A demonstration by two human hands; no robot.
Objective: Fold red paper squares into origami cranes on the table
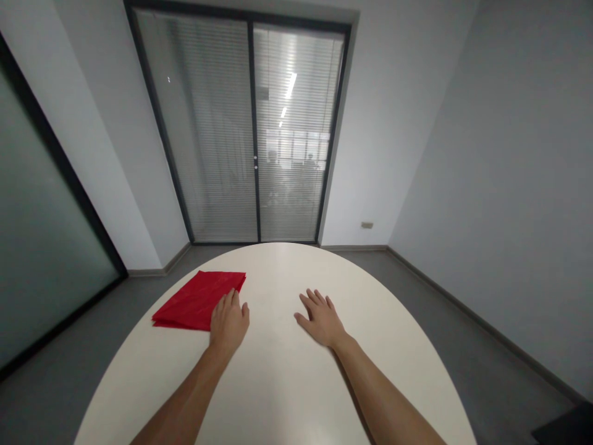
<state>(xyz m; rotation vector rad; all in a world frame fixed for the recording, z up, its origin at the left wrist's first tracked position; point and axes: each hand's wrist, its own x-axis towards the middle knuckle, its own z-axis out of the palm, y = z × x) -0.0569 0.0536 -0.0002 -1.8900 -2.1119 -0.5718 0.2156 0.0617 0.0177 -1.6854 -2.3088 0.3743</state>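
A red folded sheet (197,300), perhaps cloth or a thin bag, lies flat on the left part of the white round table (278,383). Its layers show along the near edge and at the right corner. My left hand (229,321) rests over the sheet's right edge, palm down, fingers stretched forward and thumb apart; it grips nothing. To the right, my right hand (322,318) is held palm down at the table's middle, fingers spread, with nothing in it. Whether its palm touches the tabletop I cannot tell.
The table's curved far edge lies before a glazed door with blinds (257,136). A frosted glass panel (41,235) stands at the left, a plain wall (519,185) at the right. A dark object (567,426) sits at the lower right corner.
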